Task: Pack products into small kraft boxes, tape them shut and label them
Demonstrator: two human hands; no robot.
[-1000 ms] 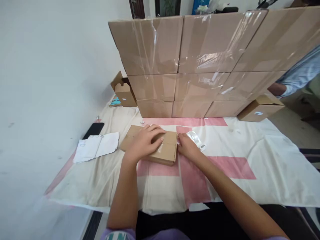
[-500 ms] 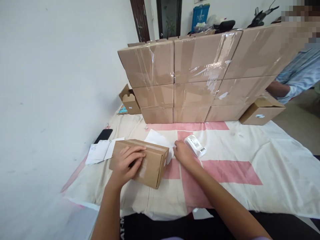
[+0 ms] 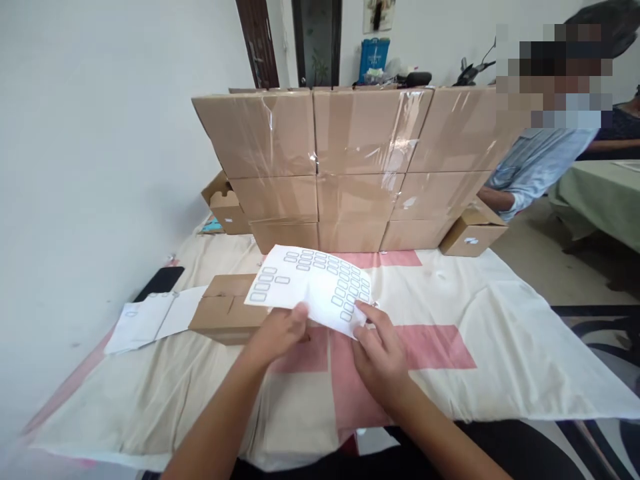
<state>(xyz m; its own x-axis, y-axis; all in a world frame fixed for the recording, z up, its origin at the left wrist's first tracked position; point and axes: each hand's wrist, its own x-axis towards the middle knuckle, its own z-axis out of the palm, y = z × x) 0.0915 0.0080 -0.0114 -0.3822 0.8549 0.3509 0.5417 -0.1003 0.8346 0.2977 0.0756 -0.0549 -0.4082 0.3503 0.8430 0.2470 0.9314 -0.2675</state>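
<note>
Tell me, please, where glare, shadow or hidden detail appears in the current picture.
In the head view, bright glare streaks the clear tape on the stacked boxes; same view, a faint soft shadow tints the wall; there too, coarse pixel blocks cover the head of the person at right, while outlines on the printed sheet are distinguishable.

Bright, even indoor light, cool cast; direction hard to tell. Wall (image 3: 95, 173) pale, with a soft grey shadow near the open box (image 3: 230, 212). Strong glare streaks on the clear tape (image 3: 400, 137) across the carton stack (image 3: 267, 137). Sheet (image 3: 320, 287) nearly blown white, printed outlines readable. Hands slightly soft. Doorway (image 3: 317, 47) dim; phone (image 3: 159, 283) reads flat black. Wide-angle lens, stack sides splayed, edges stretched. Pixelated block over co-worker's head (image 3: 565, 73).
</note>
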